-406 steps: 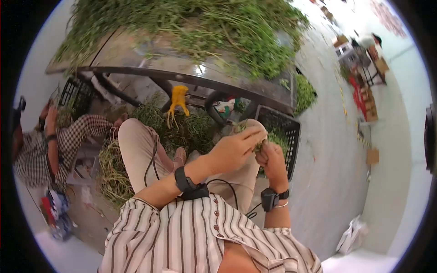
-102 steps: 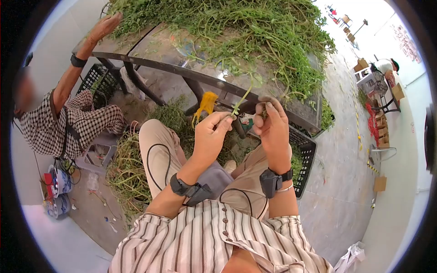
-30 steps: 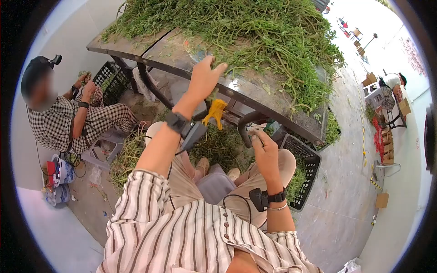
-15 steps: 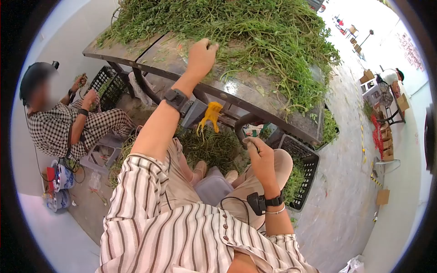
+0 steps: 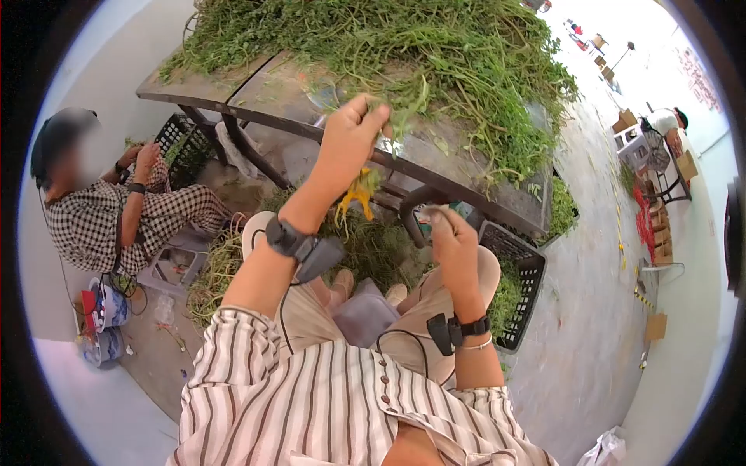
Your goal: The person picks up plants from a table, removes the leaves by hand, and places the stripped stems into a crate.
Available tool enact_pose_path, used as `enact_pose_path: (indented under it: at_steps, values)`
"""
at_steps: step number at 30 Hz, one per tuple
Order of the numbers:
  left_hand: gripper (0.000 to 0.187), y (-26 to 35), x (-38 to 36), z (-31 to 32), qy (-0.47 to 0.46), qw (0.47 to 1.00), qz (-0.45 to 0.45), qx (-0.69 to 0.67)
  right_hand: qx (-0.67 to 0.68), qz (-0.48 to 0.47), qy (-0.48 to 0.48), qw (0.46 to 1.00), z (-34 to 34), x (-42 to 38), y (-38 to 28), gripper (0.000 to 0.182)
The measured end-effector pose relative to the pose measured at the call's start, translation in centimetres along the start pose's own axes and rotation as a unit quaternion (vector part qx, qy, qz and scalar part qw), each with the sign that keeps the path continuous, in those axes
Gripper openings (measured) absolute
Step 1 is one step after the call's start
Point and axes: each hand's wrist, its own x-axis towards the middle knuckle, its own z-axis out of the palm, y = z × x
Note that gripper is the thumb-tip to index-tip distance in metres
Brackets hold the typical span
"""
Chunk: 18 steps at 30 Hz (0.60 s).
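So the left hand (image 5: 346, 147) has a sprig (image 5: 404, 116) pinched between thumb and fingers, leaves poking out just right of that grip, over the table (image 5: 272, 95) edge. The heap (image 5: 466, 46) is just beyond it. Right hand (image 5: 457, 247) is lower and nearer, fingertips bunched; can't tell if they've got anything. I'd go light on the left pinch so nothing gets crushed, and lift clear to avoid snags.
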Motion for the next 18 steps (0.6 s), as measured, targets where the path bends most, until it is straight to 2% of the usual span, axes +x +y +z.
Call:
enact_pose_path:
  at_steps: [1,2,4,6,8,11,15,17,18]
  values:
    - [0.016,-0.2,-1.3,0.5,-0.02,1.0,-0.013,-0.014,0.08,0.076,0.001,0.994,-0.3,0.1,-0.8,0.024]
    - [0.017,-0.3,-2.4,0.9,-0.04,0.998,-0.026,-0.028,0.079,0.08,0.006,0.994,-0.4,0.3,-1.2,0.024]
    - [0.018,-1.4,-4.2,1.2,-0.071,0.997,-0.036,-0.015,0.222,0.052,0.006,0.974,-0.6,0.7,-1.8,0.028]
    - [0.02,-1.9,-5.9,1.5,-0.131,0.989,-0.06,-0.016,0.247,0.051,-0.007,0.968,-0.9,1.0,-2.1,0.032]
    - [0.022,-2.1,-6.9,1.5,-0.16,0.986,-0.053,0.001,0.326,0.07,-0.022,0.943,-1.0,1.2,-1.9,0.029]
    - [0.023,-2.9,-8.0,1.4,-0.186,0.979,-0.084,0.014,0.347,0.083,-0.068,0.932,-1.2,1.1,-2.2,0.023]
    - [0.023,-3.0,-8.4,0.9,-0.174,0.974,-0.13,0.068,0.349,0.068,-0.06,0.933,-1.0,1.2,-1.3,0.019]
    - [0.025,-4.1,-8.5,0.9,-0.067,0.992,-0.015,0.104,0.308,0.069,-0.038,0.948,-1.0,1.1,-1.0,0.017]
    - [0.025,-3.7,-8.6,0.9,-0.066,0.992,-0.015,0.104,0.308,0.068,-0.038,0.948,-1.0,1.1,-1.0,0.017]
